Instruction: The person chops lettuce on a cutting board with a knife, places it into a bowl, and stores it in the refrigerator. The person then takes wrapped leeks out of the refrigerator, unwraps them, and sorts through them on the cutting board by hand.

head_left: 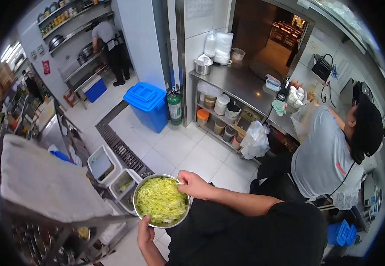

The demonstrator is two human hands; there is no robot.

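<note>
A round metal bowl heaped with finely shredded green cabbage is held between my two hands at waist height. My right hand pinches the far rim, its thumb and fingers closed over the edge. On the near side, my left hand grips the rim, with the thumb on top and the other fingers partly hidden beneath. The bowl tilts slightly, so the shreds face the camera.
Two white bins stand left beside a floor drain grate. Ahead are a blue lidded bin, a fire extinguisher and a steel counter. A co-worker is close on the right; another works at the back.
</note>
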